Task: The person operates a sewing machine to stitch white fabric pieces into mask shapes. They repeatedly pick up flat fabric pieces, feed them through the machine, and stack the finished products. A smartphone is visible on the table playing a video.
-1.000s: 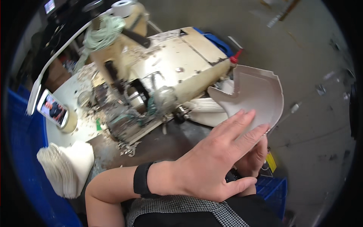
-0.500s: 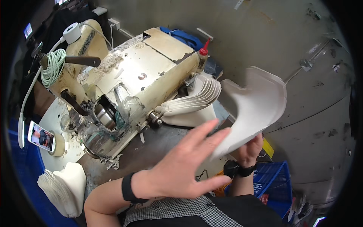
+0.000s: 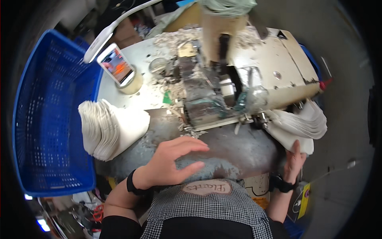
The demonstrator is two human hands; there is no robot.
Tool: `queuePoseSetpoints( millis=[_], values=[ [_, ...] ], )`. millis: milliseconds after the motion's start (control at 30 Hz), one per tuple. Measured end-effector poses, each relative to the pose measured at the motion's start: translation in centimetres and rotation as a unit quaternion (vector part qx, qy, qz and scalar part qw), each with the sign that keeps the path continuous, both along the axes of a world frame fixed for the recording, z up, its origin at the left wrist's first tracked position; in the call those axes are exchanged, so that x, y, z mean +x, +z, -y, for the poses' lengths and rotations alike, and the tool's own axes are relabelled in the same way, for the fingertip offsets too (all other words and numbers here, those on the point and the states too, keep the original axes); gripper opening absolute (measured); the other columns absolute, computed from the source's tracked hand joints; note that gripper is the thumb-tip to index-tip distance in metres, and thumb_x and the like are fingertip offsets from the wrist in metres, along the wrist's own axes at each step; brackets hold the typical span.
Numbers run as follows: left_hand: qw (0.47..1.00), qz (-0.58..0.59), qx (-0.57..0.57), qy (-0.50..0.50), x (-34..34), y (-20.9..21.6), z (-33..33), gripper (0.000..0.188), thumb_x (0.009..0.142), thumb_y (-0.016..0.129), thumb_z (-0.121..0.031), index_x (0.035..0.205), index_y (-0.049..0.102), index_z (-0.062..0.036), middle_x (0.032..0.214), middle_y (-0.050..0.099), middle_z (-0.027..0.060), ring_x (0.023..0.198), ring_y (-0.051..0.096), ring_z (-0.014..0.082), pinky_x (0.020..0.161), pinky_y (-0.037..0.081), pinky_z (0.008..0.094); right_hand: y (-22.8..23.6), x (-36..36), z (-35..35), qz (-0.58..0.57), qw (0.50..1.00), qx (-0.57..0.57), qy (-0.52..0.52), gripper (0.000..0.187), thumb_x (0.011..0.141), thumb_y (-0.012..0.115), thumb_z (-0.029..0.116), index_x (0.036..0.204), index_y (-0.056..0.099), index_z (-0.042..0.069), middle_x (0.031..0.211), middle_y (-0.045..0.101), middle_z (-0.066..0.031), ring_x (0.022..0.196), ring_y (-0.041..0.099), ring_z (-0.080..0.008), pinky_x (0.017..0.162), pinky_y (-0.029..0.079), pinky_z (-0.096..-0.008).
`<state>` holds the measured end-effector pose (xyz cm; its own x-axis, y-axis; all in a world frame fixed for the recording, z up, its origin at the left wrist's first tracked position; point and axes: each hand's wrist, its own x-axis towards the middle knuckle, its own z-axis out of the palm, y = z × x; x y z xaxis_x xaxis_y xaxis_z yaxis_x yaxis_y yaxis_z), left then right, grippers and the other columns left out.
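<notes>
Blue perforated crate [image 3: 47, 119] stands off the worktable's left edge, biggest thing in view. Next, the worn grey worktable [image 3: 234, 147] w/ a battered cream-coloured sewing machine [image 3: 254, 67] across its far-right part, lint & scraps thick around the base. Machine's metal head [image 3: 203, 99] sits mid-table, facing the near edge.

Two stacks of white cut pieces: one stack [image 3: 109, 129] at the table's left edge, just beside the crate, fanned & leaning; the other stack [image 3: 298, 125] hangs off the right edge, under the machine's right end.

White gooseneck lamp arm [image 3: 107, 34] curves over the far-left corner. Below it a phone [image 3: 116, 64], screen lit, props tilted on a roll of tape [image 3: 133, 83] near the far-left corner.

Left hand [image 3: 171, 163] lies palm-down near the table's near edge, fingers spread & released, holding nothing, tips on or just over the grey surface; can't tell which. Black band on that wrist. Right hand [image 3: 294, 159] is at the right edge, fingers flat up against the underside of the right-hand stack, touching it; a closed grip not visible, thumb hidden. Black watch on that wrist too.

Checked apron fills the bottom centre.
</notes>
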<state>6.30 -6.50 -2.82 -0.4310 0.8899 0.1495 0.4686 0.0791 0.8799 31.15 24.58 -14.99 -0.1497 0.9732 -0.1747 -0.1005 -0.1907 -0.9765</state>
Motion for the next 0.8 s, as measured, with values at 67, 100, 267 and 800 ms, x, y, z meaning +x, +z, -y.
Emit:
queuePoseSetpoints(
  millis=[67,100,267,800],
  values=[
    [0.994,-0.052,-0.025,0.096,0.1,-0.6,2.8,0.028,0.076,0.071,-0.007,0.103,0.065,-0.0026,0.103,0.066,0.0111,0.09,0.065,0.0265,0.078,0.052,0.0313,1.2,-0.6,0.8,0.066,0.998,0.019,0.01,0.041,0.09,0.065,0.029,0.111,0.053,-0.004,0.097,0.065,-0.012,0.081,0.067,-0.0205,0.064,0.056,-0.0302],
    [0.98,-0.129,-0.014,0.15,0.4,-0.8,4.2,0.025,0.075,0.07,-0.002,0.1,0.066,-0.0017,0.1,0.067,0.0114,0.084,0.067,0.0268,0.073,0.053,0.0304,1.6,-0.4,0.8,0.133,0.991,-0.004,0.026,0.039,0.091,0.064,0.032,0.104,0.055,-0.003,0.087,0.064,-0.0105,0.072,0.065,-0.0186,0.058,0.054,-0.0291],
    [0.837,-0.375,0.002,0.397,0.8,-1.3,9.9,0.025,0.075,0.066,0.004,0.1,0.065,0.0001,0.103,0.063,0.0137,0.091,0.062,0.029,0.079,0.05,0.0351,4.1,2.1,2.5,0.318,0.924,-0.048,0.207,0.042,0.092,0.059,0.039,0.07,0.051,0.005,0.048,0.05,-0.0036,0.035,0.048,-0.0135,0.035,0.036,-0.0239],
    [0.802,-0.492,-0.074,0.331,-0.5,-4.1,12.5,0.039,0.068,0.066,0.01,0.105,0.068,-0.0014,0.106,0.062,0.0098,0.091,0.059,0.0272,0.077,0.049,0.0342,12.1,-11.6,12.8,0.147,0.795,0.135,0.573,0.015,0.08,0.073,0.006,0.089,0.064,0.0,0.069,0.065,-0.0039,0.062,0.061,-0.0079,0.058,0.047,-0.0211]
  ],
)
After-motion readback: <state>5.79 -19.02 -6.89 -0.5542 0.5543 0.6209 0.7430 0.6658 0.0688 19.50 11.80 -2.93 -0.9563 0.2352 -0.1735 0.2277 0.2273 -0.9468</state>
